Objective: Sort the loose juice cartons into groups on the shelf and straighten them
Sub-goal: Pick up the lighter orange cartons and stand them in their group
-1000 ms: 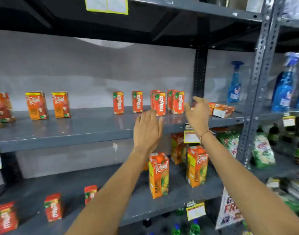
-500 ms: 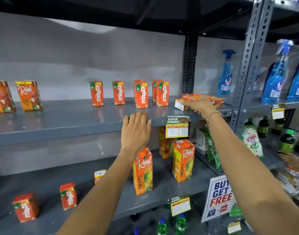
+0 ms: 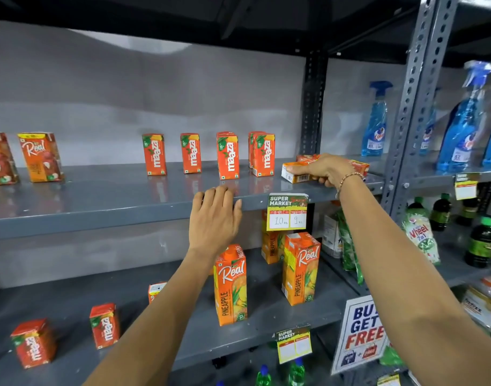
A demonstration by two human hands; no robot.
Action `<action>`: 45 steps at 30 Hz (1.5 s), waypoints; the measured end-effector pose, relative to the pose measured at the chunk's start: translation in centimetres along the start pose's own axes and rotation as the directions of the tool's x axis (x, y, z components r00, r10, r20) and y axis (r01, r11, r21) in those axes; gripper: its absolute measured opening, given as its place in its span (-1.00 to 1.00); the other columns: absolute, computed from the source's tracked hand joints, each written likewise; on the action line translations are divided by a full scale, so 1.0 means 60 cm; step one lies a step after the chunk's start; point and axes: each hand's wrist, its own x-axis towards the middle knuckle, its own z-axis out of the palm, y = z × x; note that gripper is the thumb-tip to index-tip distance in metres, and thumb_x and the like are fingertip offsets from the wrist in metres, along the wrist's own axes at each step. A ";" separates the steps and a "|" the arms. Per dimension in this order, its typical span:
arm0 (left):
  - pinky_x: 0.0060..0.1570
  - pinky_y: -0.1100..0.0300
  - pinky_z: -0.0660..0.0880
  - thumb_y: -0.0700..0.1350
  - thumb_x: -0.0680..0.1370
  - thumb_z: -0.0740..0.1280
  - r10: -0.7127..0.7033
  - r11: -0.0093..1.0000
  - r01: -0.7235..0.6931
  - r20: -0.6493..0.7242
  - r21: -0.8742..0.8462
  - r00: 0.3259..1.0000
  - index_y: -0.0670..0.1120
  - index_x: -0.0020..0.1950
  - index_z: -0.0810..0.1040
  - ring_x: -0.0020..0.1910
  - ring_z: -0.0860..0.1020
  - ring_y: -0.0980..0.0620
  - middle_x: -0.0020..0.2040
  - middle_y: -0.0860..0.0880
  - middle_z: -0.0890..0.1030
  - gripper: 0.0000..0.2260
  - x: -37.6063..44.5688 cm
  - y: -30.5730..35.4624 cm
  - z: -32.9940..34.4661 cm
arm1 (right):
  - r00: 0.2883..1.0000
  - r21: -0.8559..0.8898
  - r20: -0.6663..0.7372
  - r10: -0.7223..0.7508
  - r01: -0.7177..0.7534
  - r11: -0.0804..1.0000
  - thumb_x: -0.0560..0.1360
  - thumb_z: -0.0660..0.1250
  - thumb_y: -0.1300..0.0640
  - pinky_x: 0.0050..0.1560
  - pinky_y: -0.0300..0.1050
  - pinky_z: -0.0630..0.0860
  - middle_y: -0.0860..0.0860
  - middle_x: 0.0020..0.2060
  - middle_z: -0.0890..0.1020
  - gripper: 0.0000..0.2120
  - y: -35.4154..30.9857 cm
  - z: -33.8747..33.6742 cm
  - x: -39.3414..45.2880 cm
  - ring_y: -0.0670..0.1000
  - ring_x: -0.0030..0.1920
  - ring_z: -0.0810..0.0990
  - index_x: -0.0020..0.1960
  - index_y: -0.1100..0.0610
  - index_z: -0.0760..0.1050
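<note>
Several small red Maaza cartons (image 3: 227,156) stand upright in a loose row on the upper grey shelf (image 3: 99,201). Two small Real cartons (image 3: 41,157) stand at its far left. At the shelf's right end my right hand (image 3: 323,169) is shut on a carton lying flat (image 3: 294,172), with more flat cartons (image 3: 360,165) behind it. My left hand (image 3: 215,215) rests open on the shelf's front edge, holding nothing. On the lower shelf (image 3: 183,344) stand tall Real pineapple cartons (image 3: 231,285) and loose small Maaza cartons (image 3: 103,325).
A grey slotted upright (image 3: 411,107) bounds the bay on the right. Beyond it stand blue spray bottles (image 3: 376,121), dark bottles (image 3: 481,243) and detergent packs. A price tag (image 3: 286,211) hangs on the upper shelf edge. A "Buy Get Free" sign (image 3: 361,332) leans at the lower right.
My right hand moved right and down onto the flat carton and closed on it. My left hand dropped to the shelf's front edge. The view shifted downward and right.
</note>
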 end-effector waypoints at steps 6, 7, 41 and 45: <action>0.05 0.06 0.52 0.05 0.57 0.08 0.015 1.000 -0.015 -0.039 0.006 0.999 -0.10 0.03 0.59 -0.02 0.63 -0.07 0.01 -0.06 0.66 -0.64 0.001 -0.001 -0.002 | 0.996 0.156 -0.080 0.030 -0.017 0.988 0.18 0.60 -0.07 0.34 0.10 0.36 0.14 0.43 0.31 0.11 -0.011 0.019 0.005 0.20 0.41 0.32 0.50 0.13 0.00; 0.06 0.06 0.52 0.05 0.57 0.08 0.014 1.000 -0.014 -0.034 0.005 0.999 -0.11 0.03 0.60 -0.02 0.63 -0.08 0.01 -0.07 0.66 -0.64 0.001 -0.001 -0.002 | 0.994 0.135 -0.103 0.034 -0.020 0.991 0.15 0.61 -0.08 0.34 0.14 0.38 0.14 0.44 0.28 0.14 -0.014 0.023 0.004 0.22 0.41 0.30 0.49 0.05 -0.04; 0.19 -0.06 0.32 0.05 0.61 0.05 -0.191 0.944 0.117 0.220 0.310 0.957 -0.17 0.10 0.56 0.07 0.54 -0.19 0.05 -0.11 0.61 -0.61 -0.177 -0.586 -0.223 | 0.844 0.746 0.238 -0.481 0.159 0.647 0.26 0.40 0.59 0.10 -0.05 0.55 0.15 0.03 0.60 -0.40 -0.360 0.459 -0.318 0.07 0.05 0.56 0.26 0.32 0.43; 0.22 -0.03 0.30 0.06 0.60 0.05 -0.226 0.932 0.149 0.208 0.332 0.952 -0.16 0.06 0.57 0.04 0.56 -0.17 0.01 -0.11 0.62 -0.61 -0.195 -0.684 -0.255 | 0.811 0.708 0.293 -0.507 0.172 0.685 0.26 0.44 0.54 0.13 -0.05 0.53 0.17 0.09 0.59 -0.34 -0.448 0.542 -0.357 0.08 0.07 0.55 0.31 0.27 0.39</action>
